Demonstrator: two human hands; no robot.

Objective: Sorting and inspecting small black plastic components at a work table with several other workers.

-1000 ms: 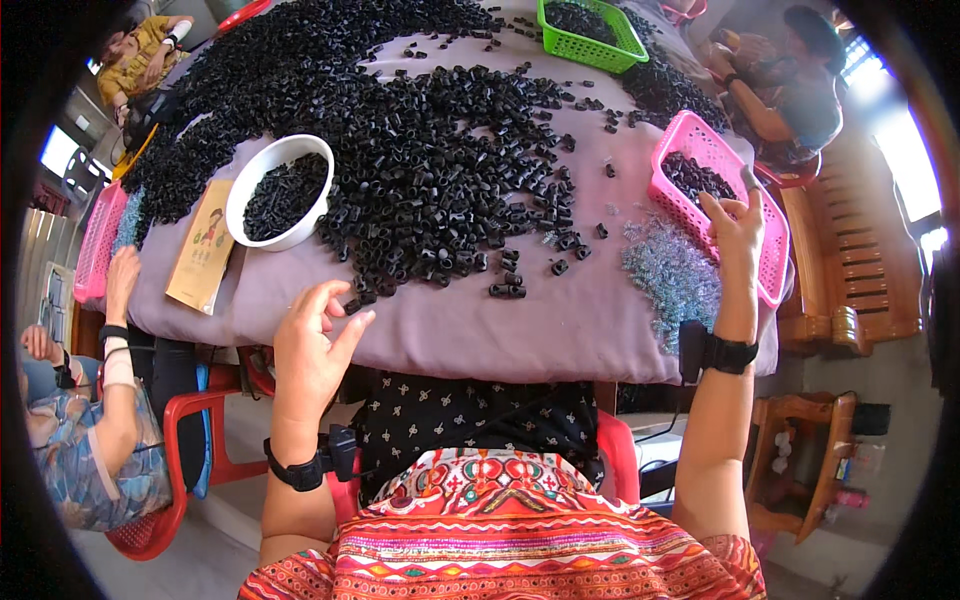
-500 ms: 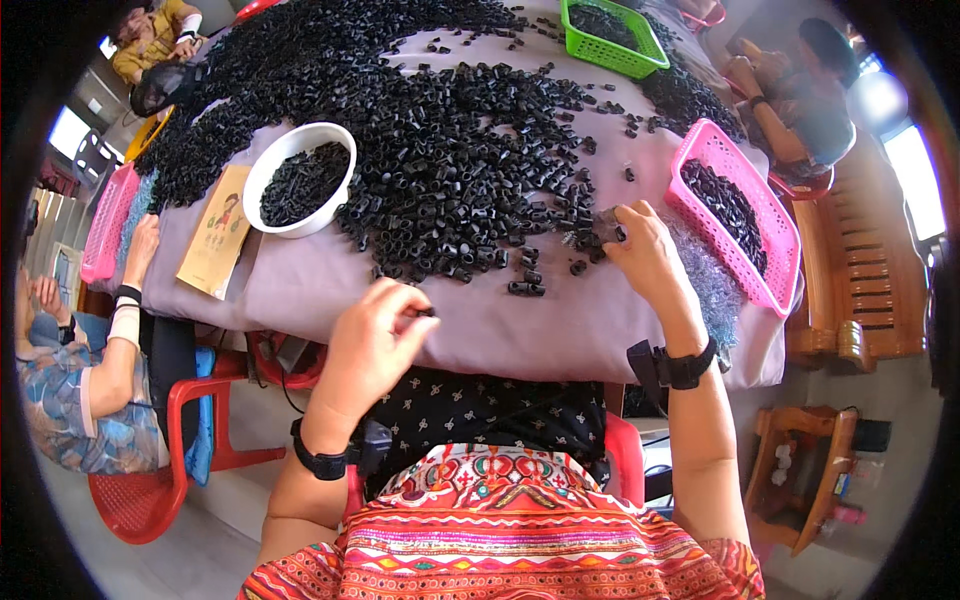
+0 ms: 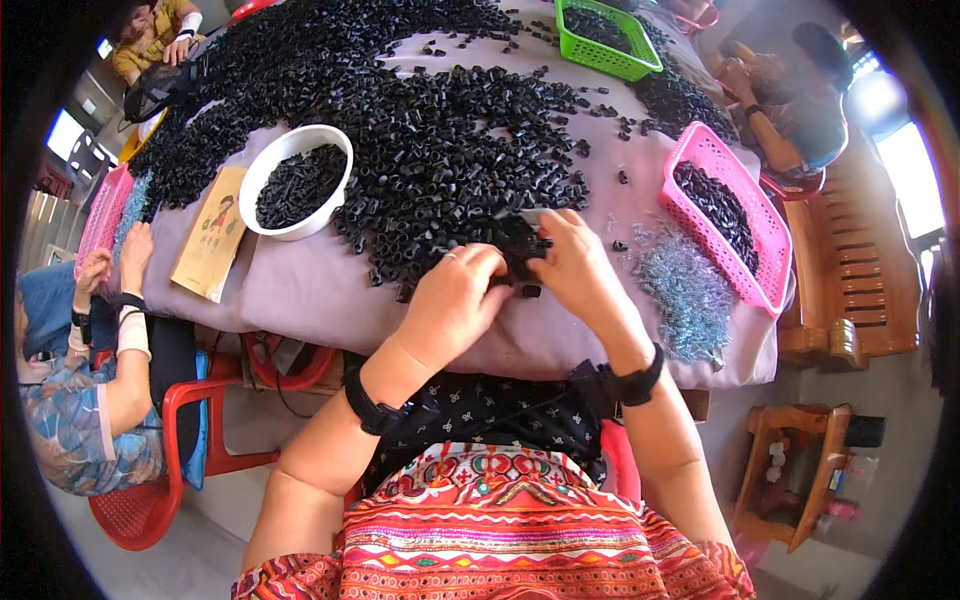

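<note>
A large heap of short black plastic tubes (image 3: 470, 150) spreads over the cloth-covered table (image 3: 320, 285). At its near edge my two hands come close together. My left hand (image 3: 455, 300) has its fingers curled inward against the tubes; what they hold is hidden. Across from it, my right hand (image 3: 580, 265) is bent with thumb and fingers around something dark, smeared by motion, and a greyish bit shows at its fingertips. Several black tubes lie between the hands. Right of my right hand is a pile of thin, clear bluish pieces (image 3: 685, 295), too fine to name.
A white bowl (image 3: 345, 180) of thin black pieces stands left, beside a tan booklet (image 3: 210, 235). A pink basket (image 3: 775, 270) holding black parts sits right; a green basket (image 3: 625, 68) stands at the back. Other people sit around the table, one near a red chair (image 3: 175, 450).
My right hand has moved left from beside the clear pieces to the heap's near edge. My left hand has moved right and up to meet it. Some loose tubes there are now covered.
</note>
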